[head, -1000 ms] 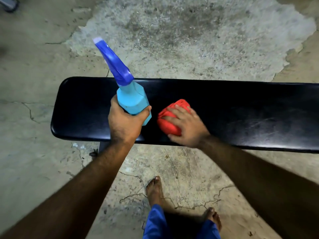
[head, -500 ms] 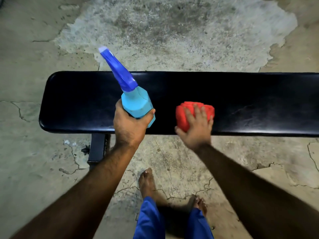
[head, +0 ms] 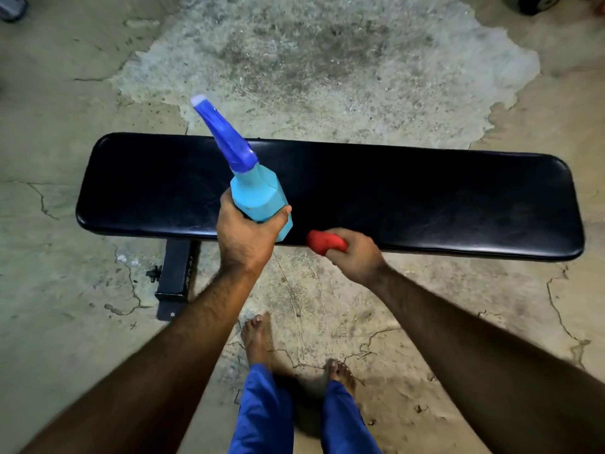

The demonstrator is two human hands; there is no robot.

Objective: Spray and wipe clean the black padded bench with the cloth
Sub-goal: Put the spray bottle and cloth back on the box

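Observation:
The black padded bench (head: 425, 198) lies across the view on a cracked concrete floor, its whole top visible. My left hand (head: 245, 237) grips a light-blue spray bottle (head: 258, 198) with a dark-blue nozzle that points up and to the left, above the bench's middle. My right hand (head: 355, 257) is closed around a bunched red cloth (head: 322, 241) at the bench's near edge, just right of the bottle. Part of the cloth is hidden inside the fist.
A black metal bench leg (head: 175, 276) stands on the floor under the left part of the bench. My bare feet (head: 258, 339) and blue trouser legs (head: 265, 411) are close to the bench's near side. A dark round object (head: 537, 3) sits at the top right.
My right hand has drawn the red cloth from the bench top toward the near edge and closed around it. The view has pulled back, so the whole bench shows. The bottle stays held.

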